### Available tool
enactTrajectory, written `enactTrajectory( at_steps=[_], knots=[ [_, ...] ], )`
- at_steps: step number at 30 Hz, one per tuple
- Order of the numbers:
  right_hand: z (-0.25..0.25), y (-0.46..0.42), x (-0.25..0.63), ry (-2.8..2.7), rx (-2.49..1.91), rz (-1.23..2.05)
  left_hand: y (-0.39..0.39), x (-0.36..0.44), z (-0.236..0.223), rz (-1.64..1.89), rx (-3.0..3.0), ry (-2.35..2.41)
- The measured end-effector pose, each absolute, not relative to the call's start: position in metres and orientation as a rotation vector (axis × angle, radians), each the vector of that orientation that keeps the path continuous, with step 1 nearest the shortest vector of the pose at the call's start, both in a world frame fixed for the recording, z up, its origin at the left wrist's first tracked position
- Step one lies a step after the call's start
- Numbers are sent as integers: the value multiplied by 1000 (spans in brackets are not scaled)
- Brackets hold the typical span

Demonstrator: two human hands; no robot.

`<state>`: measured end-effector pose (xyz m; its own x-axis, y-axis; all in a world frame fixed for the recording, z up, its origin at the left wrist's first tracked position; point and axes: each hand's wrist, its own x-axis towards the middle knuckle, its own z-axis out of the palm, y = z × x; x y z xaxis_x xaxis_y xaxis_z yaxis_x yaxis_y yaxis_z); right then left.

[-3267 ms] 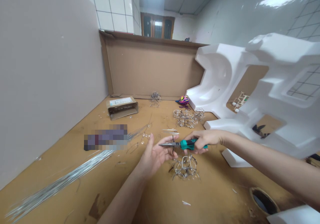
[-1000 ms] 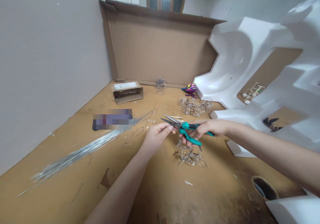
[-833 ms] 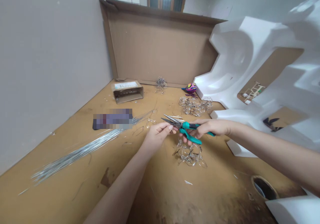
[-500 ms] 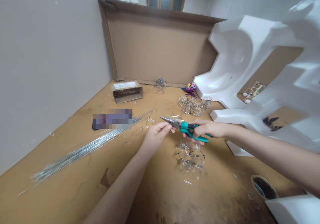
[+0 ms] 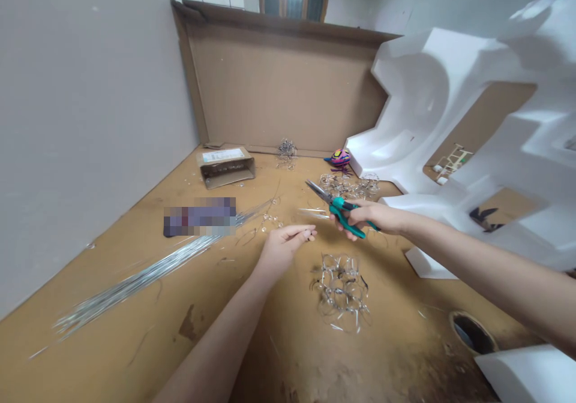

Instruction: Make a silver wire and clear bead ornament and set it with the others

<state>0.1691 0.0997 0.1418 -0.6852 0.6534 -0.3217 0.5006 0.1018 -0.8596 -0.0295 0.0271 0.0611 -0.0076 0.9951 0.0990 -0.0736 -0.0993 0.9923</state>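
My right hand [image 5: 353,218] is wrapped around long-nose pliers [image 5: 341,207] with teal handles. Their jaws point up and to the left, apart from the other hand. My left hand [image 5: 284,248] is closed in a pinch, thumb against forefinger; whatever small thing sits at the fingertips is too small to make out. Just below the hands lies a cluster of bent wire loops [image 5: 341,289]. A few short straight wires [image 5: 314,213] rest behind the fingertips, and small rings [image 5: 271,218] lie left of them.
A bundle of long straight wires [image 5: 148,280] stretches across the left of the table [image 5: 216,337], beside a blurred-out dark phone-like object [image 5: 198,216]. Behind are an open small box [image 5: 227,168], wire heaps [image 5: 286,151] and a colourful ball-like item [image 5: 341,157]. White foam packing [image 5: 414,91] stands right.
The pliers have moved away from my left fingertips, rightward and upward, and now tilt more steeply. My left hand stays pinched and has shifted slightly. More of the wire cluster below shows.
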Motion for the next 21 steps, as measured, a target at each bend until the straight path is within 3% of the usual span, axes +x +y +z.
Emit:
enactTrajectory(
  at_steps=[2, 5, 9, 16, 21],
  knots=[
    [127, 102, 175, -2451, -1443, 1262, 29, -29, 58, 1291, 1056, 1044],
    [98, 98, 184, -2756, -1709, 440, 31, -28, 54, 1290, 877, 972],
    [69, 94, 191, -2793, -1672, 26, 32, -26, 50, 1324, 782, 912],
    [60, 101, 197, -2719, -1463, 16, 32, -28, 46, 1313, 894, 998],
    [78, 97, 178, -2462, -1242, 606, 31, -24, 47, 1309, 880, 972]
  ],
)
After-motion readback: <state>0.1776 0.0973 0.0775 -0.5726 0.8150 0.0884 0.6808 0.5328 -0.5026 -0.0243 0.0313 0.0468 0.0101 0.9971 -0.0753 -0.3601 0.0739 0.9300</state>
